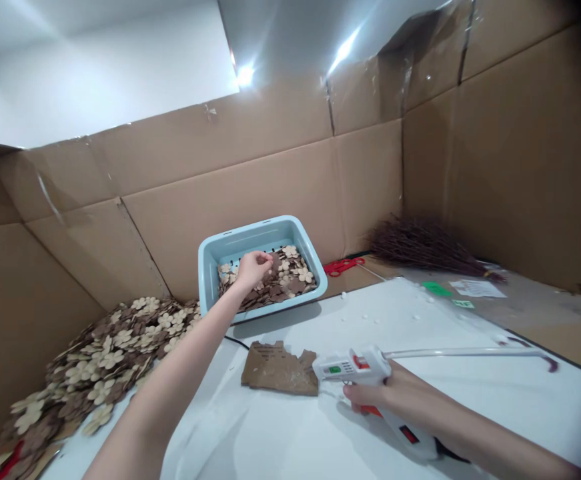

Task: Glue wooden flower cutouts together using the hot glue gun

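Note:
My right hand (375, 393) is wrapped around the handle of a white hot glue gun (357, 363) with an orange trigger. A long clear glue stick (460, 353) sticks out of its back end. The nozzle points left, close to a torn piece of cardboard (280, 370) on the table. My left hand (255, 267) reaches into a light blue plastic basket (265, 312), thumb and fingers pinched together. Brown and cream flower cutouts (300, 275) fill the basket's bottom. Whether a cutout is in the pinch I cannot make out.
A large heap of flower cutouts (105, 360) lies at the left. Red scissors (343, 267) rest right of the basket. A bundle of dark twigs (420, 243) and a green paper slip (436, 289) lie farther right. Tall cardboard walls (250, 160) enclose the white table (220, 433).

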A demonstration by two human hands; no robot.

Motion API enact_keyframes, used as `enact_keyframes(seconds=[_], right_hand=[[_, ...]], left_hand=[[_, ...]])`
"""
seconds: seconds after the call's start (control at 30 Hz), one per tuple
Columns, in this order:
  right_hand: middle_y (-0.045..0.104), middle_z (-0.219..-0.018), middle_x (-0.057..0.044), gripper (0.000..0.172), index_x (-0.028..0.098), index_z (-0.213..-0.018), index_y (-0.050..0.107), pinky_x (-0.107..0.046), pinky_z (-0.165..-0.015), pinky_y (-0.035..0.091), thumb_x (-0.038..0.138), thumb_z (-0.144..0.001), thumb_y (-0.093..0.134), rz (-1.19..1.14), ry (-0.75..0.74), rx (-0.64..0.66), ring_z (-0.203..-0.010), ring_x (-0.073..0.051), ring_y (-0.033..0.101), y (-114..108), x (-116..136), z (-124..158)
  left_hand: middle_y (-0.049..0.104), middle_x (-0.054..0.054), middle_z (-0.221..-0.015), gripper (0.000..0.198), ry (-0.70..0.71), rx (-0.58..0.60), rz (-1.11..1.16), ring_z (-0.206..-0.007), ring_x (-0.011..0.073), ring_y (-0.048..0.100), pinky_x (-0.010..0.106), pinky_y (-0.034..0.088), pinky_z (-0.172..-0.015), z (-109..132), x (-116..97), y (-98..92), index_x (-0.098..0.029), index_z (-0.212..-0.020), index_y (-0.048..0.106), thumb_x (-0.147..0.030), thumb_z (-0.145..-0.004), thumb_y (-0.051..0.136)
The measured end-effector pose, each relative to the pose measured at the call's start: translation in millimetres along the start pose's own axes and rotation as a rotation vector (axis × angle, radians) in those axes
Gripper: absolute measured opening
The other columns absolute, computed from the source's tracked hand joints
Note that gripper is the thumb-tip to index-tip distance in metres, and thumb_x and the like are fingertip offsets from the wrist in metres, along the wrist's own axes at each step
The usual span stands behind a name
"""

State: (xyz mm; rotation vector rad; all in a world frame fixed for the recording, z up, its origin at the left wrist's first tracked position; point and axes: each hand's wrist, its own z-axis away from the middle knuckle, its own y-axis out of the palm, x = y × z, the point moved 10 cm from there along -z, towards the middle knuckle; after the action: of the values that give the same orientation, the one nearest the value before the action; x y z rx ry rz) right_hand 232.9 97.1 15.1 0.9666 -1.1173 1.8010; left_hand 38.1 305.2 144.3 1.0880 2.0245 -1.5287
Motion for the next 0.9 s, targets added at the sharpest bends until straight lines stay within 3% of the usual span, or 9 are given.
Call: enact_keyframes(seconds=[0.1,0.2,0.37,0.47,0.53,0.63,0.7,0.8,0.9], right_hand=[[0.073,-0.079,-0.006,0.011,0.018,-0.069,0.066,-0.027,-0.070,0.046,0.028,-0.071,0.063,-0.011,0.014,0.005,-0.080,-0.022,0.065,1,-1,-1],[0.072,-0.078,-0.006,0.013,0.018,-0.067,0.065,-0.028,-0.069,0.045,0.029,-0.070,0.064,-0.017,-0.002,-0.002,-0.079,-0.023,0.065,0,-4,-3],[0.069,-0.072,-0.004,0.015,0.018,-0.064,0.066,-0.027,-0.065,0.043,0.032,-0.070,0.064,0.009,-0.014,-0.043,-0.072,-0.021,0.061,-6,-4,-4],[0.067,-0.069,-0.004,0.019,0.017,-0.060,0.067,-0.024,-0.063,0.041,0.034,-0.069,0.064,-0.009,0.008,-0.038,-0.070,-0.018,0.058,-8,-2,-2],[0.062,-0.064,-0.002,0.024,0.017,-0.060,0.067,-0.023,-0.058,0.038,0.039,-0.070,0.063,-0.071,0.018,-0.001,-0.064,-0.016,0.055,-6,-2,-1],[0.049,-0.049,0.003,0.034,0.017,-0.063,0.066,-0.022,-0.045,0.028,0.049,-0.071,0.059,-0.195,0.033,0.099,-0.047,-0.011,0.042,1,-5,-3],[0.044,-0.046,0.005,0.038,0.017,-0.062,0.065,-0.021,-0.042,0.021,0.053,-0.071,0.059,-0.282,0.053,0.160,-0.042,-0.008,0.034,5,-9,-7],[0.042,-0.042,0.005,0.040,0.015,-0.061,0.066,-0.020,-0.041,0.022,0.054,-0.069,0.060,-0.365,0.053,0.255,-0.040,-0.007,0.034,12,-14,-14],[0.044,-0.040,0.005,0.041,0.015,-0.060,0.065,-0.019,-0.040,0.025,0.055,-0.070,0.059,-0.382,0.033,0.271,-0.037,-0.007,0.036,14,-18,-22]], left_hand=[[0.060,0.002,-0.082,0.022,-0.047,-0.008,0.087,-0.063,0.0095,0.059,0.023,0.051,-0.060,44,-2,-17.4,-0.015,-0.107,0.051,-0.009,-0.086,0.045],[0.056,-0.004,-0.065,0.027,-0.101,0.089,0.156,-0.049,0.0086,0.054,0.019,0.044,-0.045,114,-4,-9.1,-0.019,-0.102,0.051,-0.008,-0.078,0.046],[0.064,0.000,-0.066,0.020,-0.422,0.537,0.342,-0.040,0.0079,0.044,0.018,0.034,-0.037,254,11,62.6,-0.020,-0.092,0.054,-0.018,-0.074,0.049],[0.064,0.002,-0.075,0.026,-0.272,0.620,0.104,-0.050,0.0083,0.047,0.019,0.036,-0.046,288,2,77.4,-0.020,-0.090,0.063,-0.010,-0.068,0.054],[0.063,0.004,-0.089,0.034,-0.088,0.587,-0.036,-0.059,0.0097,0.051,0.020,0.039,-0.052,286,-10,72.6,-0.023,-0.097,0.066,-0.009,-0.067,0.057],[0.062,0.007,-0.100,0.028,0.034,0.458,-0.141,-0.068,0.0136,0.057,0.023,0.044,-0.057,259,-16,46.4,-0.026,-0.106,0.064,-0.023,-0.079,0.058],[0.063,0.007,-0.099,0.022,0.107,0.297,-0.242,-0.077,0.0170,0.060,0.025,0.047,-0.065,226,-16,16.2,-0.025,-0.102,0.065,-0.032,-0.087,0.051],[0.063,0.007,-0.105,0.025,0.194,0.026,-0.550,-0.094,0.0214,0.060,0.031,0.047,-0.079,168,-13,-31.0,-0.023,-0.102,0.063,-0.028,-0.091,0.042],[0.063,0.009,-0.111,0.023,0.128,0.011,-0.733,-0.106,0.0265,0.056,0.035,0.045,-0.087,113,9,-47.5,-0.021,-0.104,0.063,-0.024,-0.090,0.046]])
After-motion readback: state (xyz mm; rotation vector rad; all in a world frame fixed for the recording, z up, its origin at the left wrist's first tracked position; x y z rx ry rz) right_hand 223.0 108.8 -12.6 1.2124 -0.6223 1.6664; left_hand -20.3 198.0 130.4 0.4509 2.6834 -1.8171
